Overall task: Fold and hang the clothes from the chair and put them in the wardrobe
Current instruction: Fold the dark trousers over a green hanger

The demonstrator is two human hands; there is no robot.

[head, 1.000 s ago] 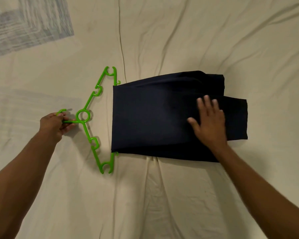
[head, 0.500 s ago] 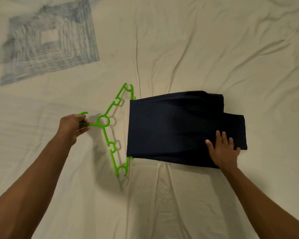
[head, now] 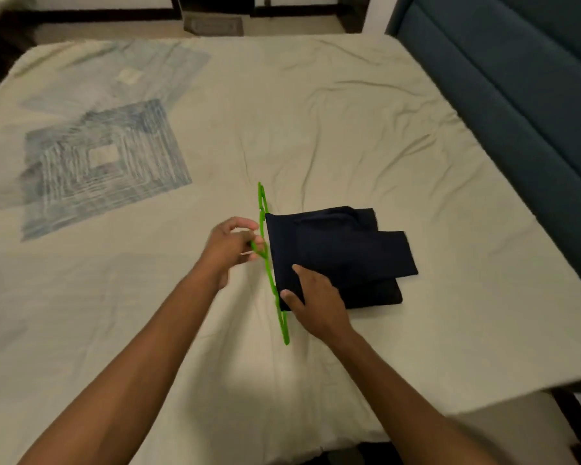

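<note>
A folded dark navy garment (head: 342,250) lies on the cream bedsheet (head: 316,129), threaded over a bright green plastic hanger (head: 261,209). The hanger stands tipped up on edge along the garment's left side. My left hand (head: 230,246) is closed on the hanger's hook and neck. My right hand (head: 312,297) grips the garment's near left corner, thumb on top of the cloth, right beside the hanger's lower arm.
The bed fills the view, with a blue square print (head: 101,166) at the left. A teal padded headboard (head: 517,82) runs along the right side. The far bed edge meets a floor and dark furniture (head: 215,8). The near right bed corner drops to the floor.
The hanger has risen from lying flat to standing on edge. My right hand slid from the garment's right part to its near left corner. The view pulled back and up.
</note>
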